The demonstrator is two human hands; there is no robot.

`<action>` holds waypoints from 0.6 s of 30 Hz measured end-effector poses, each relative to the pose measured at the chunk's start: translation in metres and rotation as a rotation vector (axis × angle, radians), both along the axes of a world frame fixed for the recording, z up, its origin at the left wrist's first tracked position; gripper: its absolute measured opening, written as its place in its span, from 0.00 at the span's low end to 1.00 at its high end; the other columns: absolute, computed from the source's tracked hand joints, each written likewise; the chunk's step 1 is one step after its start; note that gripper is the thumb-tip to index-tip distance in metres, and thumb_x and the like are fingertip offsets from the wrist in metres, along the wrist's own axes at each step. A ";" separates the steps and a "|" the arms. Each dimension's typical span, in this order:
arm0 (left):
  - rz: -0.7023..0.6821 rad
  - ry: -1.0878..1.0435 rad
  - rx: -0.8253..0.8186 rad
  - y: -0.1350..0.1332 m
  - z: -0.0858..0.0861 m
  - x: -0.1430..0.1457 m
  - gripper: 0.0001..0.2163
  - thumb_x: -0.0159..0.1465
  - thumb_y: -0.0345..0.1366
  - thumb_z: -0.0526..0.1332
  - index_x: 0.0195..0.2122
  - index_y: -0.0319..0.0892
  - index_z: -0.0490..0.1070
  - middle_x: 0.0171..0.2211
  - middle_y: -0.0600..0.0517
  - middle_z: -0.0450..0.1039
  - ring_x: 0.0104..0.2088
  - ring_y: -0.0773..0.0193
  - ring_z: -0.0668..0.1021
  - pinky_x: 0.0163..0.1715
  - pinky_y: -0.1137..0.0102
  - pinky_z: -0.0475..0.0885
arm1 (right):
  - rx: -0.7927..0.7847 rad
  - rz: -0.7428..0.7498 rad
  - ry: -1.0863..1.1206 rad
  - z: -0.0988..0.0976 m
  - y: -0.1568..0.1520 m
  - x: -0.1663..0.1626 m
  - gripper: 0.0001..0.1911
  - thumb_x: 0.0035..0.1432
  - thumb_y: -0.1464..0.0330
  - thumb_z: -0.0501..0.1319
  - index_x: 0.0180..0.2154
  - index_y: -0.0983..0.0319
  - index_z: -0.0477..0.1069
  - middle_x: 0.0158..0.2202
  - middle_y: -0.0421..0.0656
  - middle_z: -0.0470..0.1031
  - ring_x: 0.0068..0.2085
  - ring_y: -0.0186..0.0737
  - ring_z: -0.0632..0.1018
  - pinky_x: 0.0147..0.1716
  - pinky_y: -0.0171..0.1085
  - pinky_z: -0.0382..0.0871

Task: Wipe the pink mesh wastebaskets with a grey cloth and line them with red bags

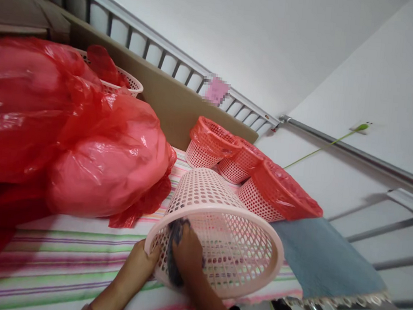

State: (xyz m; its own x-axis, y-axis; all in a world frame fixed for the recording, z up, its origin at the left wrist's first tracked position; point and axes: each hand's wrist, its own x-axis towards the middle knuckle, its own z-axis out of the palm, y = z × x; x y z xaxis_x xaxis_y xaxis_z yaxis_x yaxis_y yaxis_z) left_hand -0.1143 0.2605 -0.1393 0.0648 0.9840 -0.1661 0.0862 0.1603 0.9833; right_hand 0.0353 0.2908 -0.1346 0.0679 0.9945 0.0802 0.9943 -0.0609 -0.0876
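Note:
A pink perforated plastic basket (223,210) lies tipped on its side on a striped bed cover (54,257), its open mouth toward me. My left hand (137,267) grips the basket's rim from outside at the lower left. My right hand (188,253) reaches inside the basket and presses a dark grey cloth (176,230) against its inner wall.
A large red plastic bag (65,141) bulges at the left, close to the basket. Three pink baskets lined with red bags (249,166) stand behind. Another basket (126,81) sits at the back left. A blue cloth (324,259) lies at the bed's right edge beside metal rails.

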 end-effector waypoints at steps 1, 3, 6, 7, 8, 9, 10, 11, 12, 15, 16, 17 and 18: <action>-0.006 0.008 0.022 0.000 0.000 0.000 0.12 0.58 0.38 0.54 0.30 0.37 0.75 0.23 0.47 0.77 0.31 0.56 0.79 0.30 0.70 0.72 | -0.014 0.036 -0.009 -0.003 -0.022 0.000 0.25 0.54 0.68 0.54 0.55 0.65 0.63 0.49 0.53 0.72 0.49 0.49 0.73 0.48 0.41 0.64; -0.009 0.013 0.035 0.000 -0.001 0.000 0.13 0.58 0.39 0.53 0.29 0.37 0.73 0.24 0.47 0.77 0.28 0.57 0.78 0.27 0.70 0.71 | -0.068 0.091 -0.018 -0.007 -0.055 0.000 0.26 0.51 0.68 0.56 0.54 0.62 0.63 0.50 0.52 0.71 0.50 0.50 0.72 0.48 0.41 0.63; -0.008 0.026 0.005 -0.001 0.000 0.001 0.15 0.60 0.41 0.51 0.28 0.37 0.72 0.22 0.48 0.76 0.23 0.59 0.77 0.23 0.71 0.70 | -0.102 0.147 -0.032 -0.003 -0.066 0.002 0.23 0.50 0.68 0.56 0.51 0.59 0.66 0.47 0.50 0.72 0.47 0.50 0.73 0.46 0.41 0.65; -0.011 0.032 0.009 -0.001 0.002 0.001 0.14 0.60 0.41 0.51 0.28 0.37 0.72 0.22 0.48 0.76 0.23 0.58 0.78 0.24 0.70 0.70 | -0.092 0.153 -0.040 0.000 -0.057 0.002 0.22 0.51 0.68 0.56 0.50 0.60 0.67 0.45 0.50 0.73 0.46 0.49 0.74 0.44 0.41 0.65; -0.017 0.038 0.023 -0.001 0.004 0.001 0.14 0.59 0.40 0.52 0.28 0.37 0.73 0.23 0.47 0.77 0.25 0.57 0.78 0.25 0.70 0.71 | -0.075 0.145 -0.051 0.003 -0.045 0.003 0.21 0.51 0.69 0.55 0.50 0.61 0.67 0.44 0.50 0.73 0.45 0.49 0.74 0.43 0.41 0.66; -0.030 0.043 0.045 0.000 0.006 0.000 0.13 0.58 0.38 0.52 0.29 0.36 0.74 0.25 0.46 0.78 0.28 0.56 0.79 0.28 0.69 0.71 | -0.054 0.122 -0.064 0.005 -0.028 0.004 0.21 0.52 0.69 0.55 0.50 0.62 0.67 0.43 0.50 0.74 0.44 0.49 0.74 0.42 0.41 0.66; -0.052 0.047 0.070 0.000 0.009 -0.002 0.13 0.58 0.37 0.53 0.31 0.35 0.75 0.27 0.45 0.79 0.30 0.55 0.79 0.31 0.69 0.71 | -0.035 0.088 -0.079 0.008 -0.009 0.006 0.21 0.53 0.70 0.54 0.50 0.64 0.66 0.42 0.51 0.74 0.43 0.49 0.75 0.42 0.41 0.66; -0.081 0.054 0.098 0.001 0.013 -0.004 0.13 0.58 0.37 0.53 0.32 0.35 0.75 0.30 0.44 0.80 0.32 0.54 0.79 0.33 0.68 0.71 | -0.020 0.051 -0.093 0.009 0.012 0.008 0.21 0.54 0.70 0.54 0.50 0.65 0.67 0.42 0.52 0.74 0.43 0.49 0.75 0.41 0.41 0.67; -0.106 0.063 0.121 0.003 0.016 -0.006 0.13 0.58 0.36 0.53 0.32 0.35 0.75 0.31 0.44 0.80 0.33 0.54 0.79 0.33 0.68 0.71 | -0.010 0.019 -0.103 0.010 0.033 0.011 0.20 0.55 0.70 0.53 0.50 0.66 0.67 0.43 0.53 0.74 0.44 0.50 0.75 0.42 0.41 0.66; -0.138 0.113 0.168 0.009 0.025 -0.016 0.13 0.59 0.35 0.52 0.31 0.36 0.76 0.29 0.45 0.80 0.32 0.55 0.79 0.32 0.69 0.70 | 0.016 -0.019 -0.109 0.008 0.087 0.019 0.19 0.60 0.70 0.50 0.51 0.66 0.68 0.51 0.54 0.71 0.53 0.50 0.71 0.51 0.43 0.61; -0.136 0.127 0.176 0.011 0.027 -0.019 0.13 0.59 0.35 0.52 0.31 0.37 0.76 0.29 0.46 0.79 0.31 0.56 0.78 0.32 0.69 0.69 | 0.029 -0.016 -0.108 0.006 0.100 0.022 0.20 0.61 0.70 0.49 0.52 0.66 0.67 0.54 0.54 0.68 0.57 0.50 0.67 0.55 0.43 0.57; -0.128 0.141 0.178 0.012 0.028 -0.022 0.13 0.59 0.35 0.52 0.31 0.37 0.76 0.28 0.47 0.79 0.31 0.57 0.78 0.32 0.69 0.69 | 0.044 -0.011 -0.108 0.004 0.110 0.024 0.21 0.62 0.70 0.48 0.54 0.65 0.66 0.57 0.53 0.65 0.60 0.49 0.63 0.57 0.43 0.53; -0.117 0.153 0.178 0.013 0.028 -0.024 0.13 0.59 0.36 0.53 0.31 0.37 0.76 0.28 0.47 0.79 0.30 0.57 0.78 0.31 0.69 0.69 | 0.057 -0.006 -0.107 0.002 0.118 0.025 0.21 0.62 0.70 0.47 0.55 0.64 0.64 0.59 0.51 0.63 0.62 0.48 0.59 0.59 0.43 0.50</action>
State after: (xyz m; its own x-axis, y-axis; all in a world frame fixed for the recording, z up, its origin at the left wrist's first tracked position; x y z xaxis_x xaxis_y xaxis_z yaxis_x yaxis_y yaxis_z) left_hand -0.1384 0.2730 -0.1113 0.1669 0.9859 -0.0080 0.2442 -0.0335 0.9691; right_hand 0.0604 0.4089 -0.1328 0.0616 0.9877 0.1435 0.9978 -0.0645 0.0159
